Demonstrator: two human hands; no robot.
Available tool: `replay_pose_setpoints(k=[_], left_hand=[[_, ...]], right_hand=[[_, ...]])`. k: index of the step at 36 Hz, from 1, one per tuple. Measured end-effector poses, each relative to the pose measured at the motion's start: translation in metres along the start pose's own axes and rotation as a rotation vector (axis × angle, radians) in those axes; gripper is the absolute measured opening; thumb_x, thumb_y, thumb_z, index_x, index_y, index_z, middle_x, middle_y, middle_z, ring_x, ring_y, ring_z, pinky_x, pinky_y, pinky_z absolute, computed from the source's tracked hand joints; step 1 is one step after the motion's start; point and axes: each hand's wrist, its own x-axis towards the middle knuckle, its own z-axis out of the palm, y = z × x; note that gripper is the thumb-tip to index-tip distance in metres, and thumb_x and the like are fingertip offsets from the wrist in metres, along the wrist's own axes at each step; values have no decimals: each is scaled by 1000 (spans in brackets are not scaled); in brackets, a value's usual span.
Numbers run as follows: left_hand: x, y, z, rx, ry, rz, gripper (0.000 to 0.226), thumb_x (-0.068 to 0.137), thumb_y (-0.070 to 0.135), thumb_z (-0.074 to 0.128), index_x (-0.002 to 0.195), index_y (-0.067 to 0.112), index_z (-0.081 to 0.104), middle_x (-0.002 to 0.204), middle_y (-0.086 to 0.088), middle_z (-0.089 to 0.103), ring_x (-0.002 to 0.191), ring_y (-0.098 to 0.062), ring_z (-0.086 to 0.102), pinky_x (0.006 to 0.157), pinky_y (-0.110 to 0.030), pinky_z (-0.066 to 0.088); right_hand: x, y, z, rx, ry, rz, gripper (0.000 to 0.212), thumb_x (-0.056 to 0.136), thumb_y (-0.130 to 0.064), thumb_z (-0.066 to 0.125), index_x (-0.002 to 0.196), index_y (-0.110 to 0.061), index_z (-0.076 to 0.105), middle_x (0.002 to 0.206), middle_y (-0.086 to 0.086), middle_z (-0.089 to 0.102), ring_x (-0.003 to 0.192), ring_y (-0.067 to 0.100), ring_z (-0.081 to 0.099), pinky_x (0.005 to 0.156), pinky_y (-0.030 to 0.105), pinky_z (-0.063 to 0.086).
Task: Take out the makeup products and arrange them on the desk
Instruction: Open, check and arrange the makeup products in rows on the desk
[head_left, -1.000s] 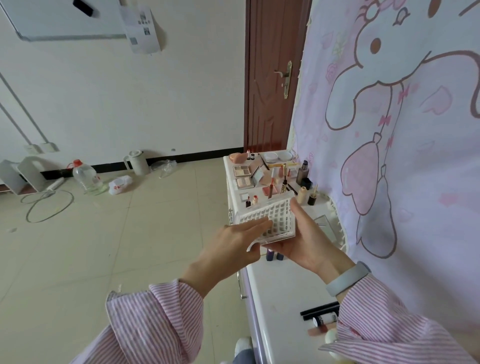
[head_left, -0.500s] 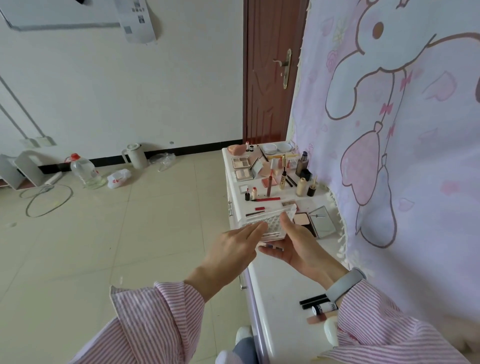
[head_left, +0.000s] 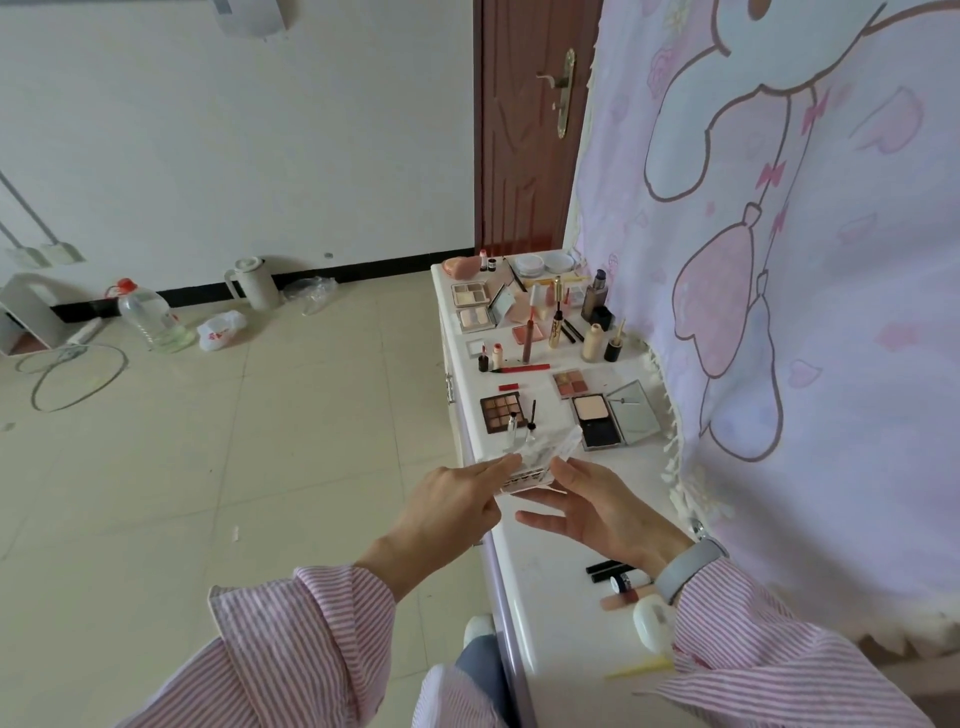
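A small white lattice basket (head_left: 540, 460), blurred by motion, sits low over the white desk (head_left: 561, 525) at its left edge. The straight fingers of my left hand (head_left: 457, 504) touch its left side. My right hand (head_left: 597, 506) lies spread just to the right of it, fingers straight. Beyond the basket, makeup is laid out: a brown eyeshadow palette (head_left: 500, 411), an open powder compact (head_left: 613, 421), a small blush palette (head_left: 571, 383), a red pencil (head_left: 522, 368) and several bottles and tubes (head_left: 556, 322).
Black tubes and a small jar (head_left: 615, 574) lie on the desk by my right wrist. A pink cartoon cloth (head_left: 779, 260) hangs along the desk's right side. Left of the desk is tiled floor with a water jug (head_left: 148, 319) and a kettle (head_left: 254, 283). A brown door (head_left: 524, 130) stands behind.
The basket has come down from in front of the laid-out makeup to just above the desk, between my hands. The view has tipped downward, uncovering the palettes and compact.
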Motion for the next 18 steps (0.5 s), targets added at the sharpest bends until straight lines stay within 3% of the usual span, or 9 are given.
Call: replay_pose_setpoints(k=[6,10,12,14,16,18], left_hand=[[1,2,8,-3,13,31,52,58,1,56,108,12,67,88,-1,74,36,-17,53,34,-15,35],[1,0,8,59,23,87,48,57,5,57,104,11,69,88,3,74,35,-12,51,35,-12,28],[2,-2,8,62,30,103,46,57,5,58,101,10,70,87,4,74,36,-11,51,35,-13,31],[3,-3,9,46,25,93,44,60,4,57,102,10,70,87,4,74,37,-8,51,36,-12,32],[4,-4,11,26,18,70,41,69,5,51,106,11,68,89,5,73,41,-6,53,38,-12,37],[7,-5,10,0,19,42,42,76,8,41,111,12,64,90,4,73,46,-7,56,37,-16,42]], right_hand=[[-5,2,-10,60,-26,25,76,66,-32,82,128,-2,49,124,16,58,121,29,52,97,50,45],[-9,4,-20,90,-14,75,65,73,-14,76,130,-5,46,119,18,59,115,34,55,94,47,49],[-9,6,-24,62,49,80,51,82,0,60,130,-8,45,115,19,61,107,34,59,89,44,52],[-5,7,-25,-4,163,66,51,86,7,48,132,-14,41,112,17,62,98,31,62,85,44,53],[-1,10,-28,-90,291,32,60,88,7,49,134,-27,33,110,13,61,95,27,62,77,41,54],[0,13,-30,-327,350,-31,64,90,-2,53,135,-37,24,120,5,55,105,21,58,74,31,54]])
